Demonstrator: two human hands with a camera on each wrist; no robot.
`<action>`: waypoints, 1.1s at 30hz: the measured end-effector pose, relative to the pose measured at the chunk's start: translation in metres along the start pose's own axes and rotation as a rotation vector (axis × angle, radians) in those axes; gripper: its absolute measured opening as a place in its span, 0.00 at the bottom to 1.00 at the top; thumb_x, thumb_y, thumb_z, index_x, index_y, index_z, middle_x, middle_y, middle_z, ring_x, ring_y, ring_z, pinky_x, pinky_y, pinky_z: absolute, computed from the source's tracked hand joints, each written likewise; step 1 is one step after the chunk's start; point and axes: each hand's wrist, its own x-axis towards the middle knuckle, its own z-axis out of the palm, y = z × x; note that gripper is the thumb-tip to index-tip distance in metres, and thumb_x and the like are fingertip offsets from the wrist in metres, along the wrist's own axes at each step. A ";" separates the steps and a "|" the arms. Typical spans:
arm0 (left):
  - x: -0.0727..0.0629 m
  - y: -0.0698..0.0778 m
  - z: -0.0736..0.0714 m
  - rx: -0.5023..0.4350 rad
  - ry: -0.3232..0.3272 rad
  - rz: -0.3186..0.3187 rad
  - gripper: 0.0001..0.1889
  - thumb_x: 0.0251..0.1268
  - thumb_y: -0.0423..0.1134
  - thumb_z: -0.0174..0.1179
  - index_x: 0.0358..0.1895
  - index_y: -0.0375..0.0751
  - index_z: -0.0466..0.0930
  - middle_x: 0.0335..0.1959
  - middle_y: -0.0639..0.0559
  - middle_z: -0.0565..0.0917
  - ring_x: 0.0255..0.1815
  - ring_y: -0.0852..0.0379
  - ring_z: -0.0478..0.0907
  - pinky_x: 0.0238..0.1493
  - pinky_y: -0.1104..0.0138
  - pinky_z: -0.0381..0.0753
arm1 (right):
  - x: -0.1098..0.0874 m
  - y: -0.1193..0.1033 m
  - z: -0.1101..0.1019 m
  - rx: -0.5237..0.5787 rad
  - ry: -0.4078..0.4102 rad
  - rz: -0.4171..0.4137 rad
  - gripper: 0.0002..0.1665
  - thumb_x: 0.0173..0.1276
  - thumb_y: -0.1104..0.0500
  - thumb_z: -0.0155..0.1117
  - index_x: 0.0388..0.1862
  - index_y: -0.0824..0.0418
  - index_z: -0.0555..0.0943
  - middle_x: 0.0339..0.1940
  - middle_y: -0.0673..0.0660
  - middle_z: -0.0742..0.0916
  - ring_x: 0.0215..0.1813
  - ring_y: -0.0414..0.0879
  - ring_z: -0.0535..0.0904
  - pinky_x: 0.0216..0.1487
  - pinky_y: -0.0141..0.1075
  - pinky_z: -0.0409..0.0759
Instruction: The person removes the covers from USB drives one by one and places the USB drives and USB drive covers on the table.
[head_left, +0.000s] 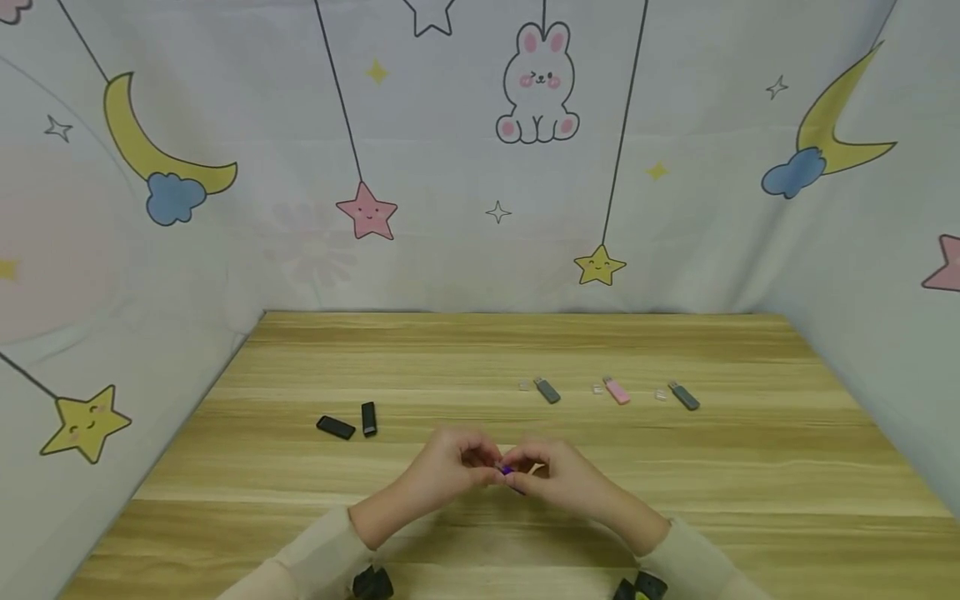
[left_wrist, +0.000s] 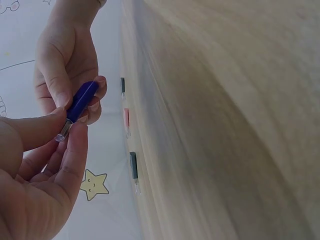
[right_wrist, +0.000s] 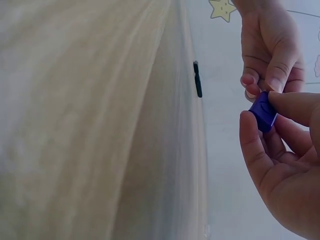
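Observation:
Above the table, both hands meet at a purple USB flash drive (left_wrist: 82,101) with a clear cap (left_wrist: 64,131) at its connector end. My left hand (head_left: 453,465) pinches the capped end between thumb and index finger. The purple body is pinched by my right hand (head_left: 558,475), whose thumb and fingertips hide part of it. In the right wrist view, the free end of the drive (right_wrist: 263,112) sticks out between the right thumb and index finger. Whether the cap sits fully against the body cannot be told.
Farther back on the wooden table (head_left: 450,358) lie a grey flash drive (head_left: 547,391), a pink one (head_left: 617,391) and another grey one (head_left: 684,396), each with a clear cap beside it. Two black flash drives (head_left: 335,427) lie at the left. Patterned cloth surrounds the table.

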 end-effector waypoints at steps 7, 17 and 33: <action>-0.003 0.000 0.003 0.011 -0.014 -0.066 0.03 0.55 0.27 0.68 0.33 0.33 0.84 0.29 0.47 0.85 0.28 0.64 0.78 0.29 0.74 0.79 | -0.003 0.001 0.001 -0.022 -0.013 -0.017 0.10 0.67 0.64 0.63 0.44 0.68 0.84 0.38 0.57 0.84 0.40 0.36 0.78 0.39 0.31 0.82; -0.005 -0.001 0.002 -0.029 -0.024 -0.093 0.03 0.55 0.27 0.68 0.32 0.31 0.84 0.28 0.46 0.85 0.26 0.63 0.79 0.28 0.73 0.79 | -0.002 0.002 0.004 -0.088 -0.020 -0.074 0.07 0.67 0.65 0.63 0.42 0.65 0.85 0.35 0.52 0.83 0.38 0.33 0.74 0.41 0.30 0.81; -0.006 -0.002 -0.001 -0.082 -0.043 -0.083 0.03 0.55 0.27 0.67 0.31 0.29 0.84 0.26 0.44 0.85 0.25 0.63 0.79 0.28 0.71 0.80 | -0.002 0.003 0.005 -0.051 -0.054 -0.098 0.08 0.68 0.65 0.62 0.43 0.66 0.85 0.34 0.53 0.81 0.38 0.34 0.73 0.43 0.32 0.81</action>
